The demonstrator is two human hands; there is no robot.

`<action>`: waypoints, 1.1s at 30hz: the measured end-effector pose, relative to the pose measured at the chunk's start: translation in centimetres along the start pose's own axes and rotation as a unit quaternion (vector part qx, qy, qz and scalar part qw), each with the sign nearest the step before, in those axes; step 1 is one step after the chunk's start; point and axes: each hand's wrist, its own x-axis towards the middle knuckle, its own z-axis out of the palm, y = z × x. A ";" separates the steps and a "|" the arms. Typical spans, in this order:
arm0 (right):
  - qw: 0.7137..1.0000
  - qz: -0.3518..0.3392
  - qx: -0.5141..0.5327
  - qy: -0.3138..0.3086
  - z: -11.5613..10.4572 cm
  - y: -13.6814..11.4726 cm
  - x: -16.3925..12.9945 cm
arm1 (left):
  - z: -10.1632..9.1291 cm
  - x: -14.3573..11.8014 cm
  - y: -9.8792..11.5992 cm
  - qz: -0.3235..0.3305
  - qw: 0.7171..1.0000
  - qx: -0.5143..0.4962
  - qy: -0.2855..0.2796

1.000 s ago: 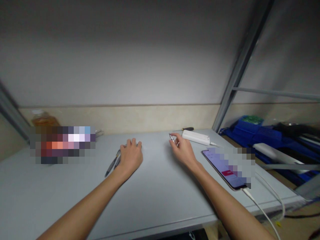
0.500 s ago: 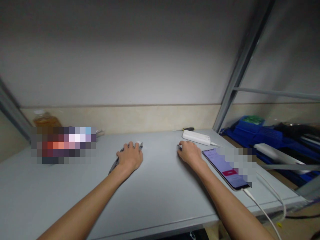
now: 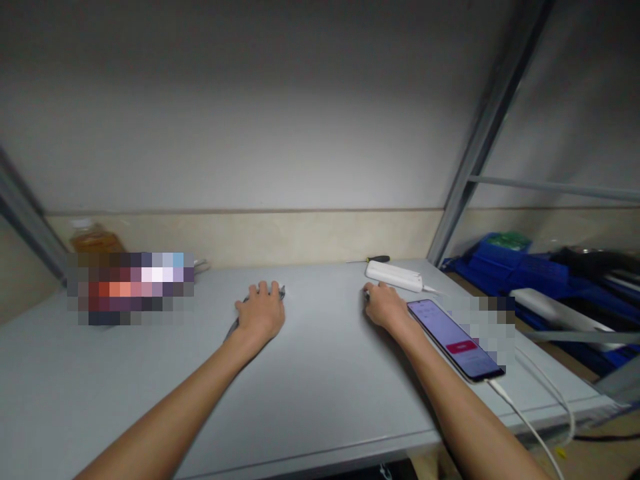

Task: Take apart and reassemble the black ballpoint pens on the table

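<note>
My left hand [image 3: 261,311] lies palm down on the grey desk [image 3: 320,380], its fingers stretched out and spread. Beneath it is a slim dark grey thing [image 3: 233,328], mostly covered; its ends show beside the wrist and past the fingers, and its kind cannot be made out. My right hand [image 3: 386,305] is closed, thumb and fingers curled together on the desk. A small dark tip [image 3: 367,295] shows at its fingers; the rest is hidden. Just right of that hand lies a phone [image 3: 453,337] with a lit screen and a red button.
A white power bank [image 3: 393,275] with a cable lies behind my right hand. Farther back is a screwdriver [image 3: 379,259]. A bottle of amber liquid [image 3: 95,238] stands at the left, beside a blurred-out patch. Metal posts and blue trays [image 3: 520,263] are at the right.
My right hand has shifted slightly to the right, closer to the phone. My left hand stays nearly in place, and less of the grey thing shows beside its wrist.
</note>
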 end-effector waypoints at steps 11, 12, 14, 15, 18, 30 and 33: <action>1.000 0.008 0.005 0.004 -0.5 0.1 -0.2 | -0.7 -0.4 0.2 0.054 0.998 0.017 0.032; 1.000 0.009 0.006 0.004 -0.5 0.1 -0.2 | -0.7 -0.4 0.2 0.055 0.998 0.017 0.033; 1.000 0.009 0.007 0.005 -0.6 0.2 -0.1 | -0.8 -0.5 0.3 0.055 0.998 0.017 0.030; 1.000 0.009 0.008 0.005 -0.5 0.2 -0.1 | -0.9 -0.5 0.3 0.055 0.998 0.019 0.029; 1.000 0.008 0.009 0.006 -0.4 0.3 0.0 | -0.8 -0.4 0.2 0.063 0.997 0.022 0.035; 1.000 0.007 0.010 0.010 -0.4 0.5 0.1 | -0.3 -0.2 0.0 0.070 0.996 0.031 0.054; 1.000 0.003 0.007 0.012 -0.4 0.5 0.1 | -0.4 -0.2 0.0 0.071 0.995 0.033 0.054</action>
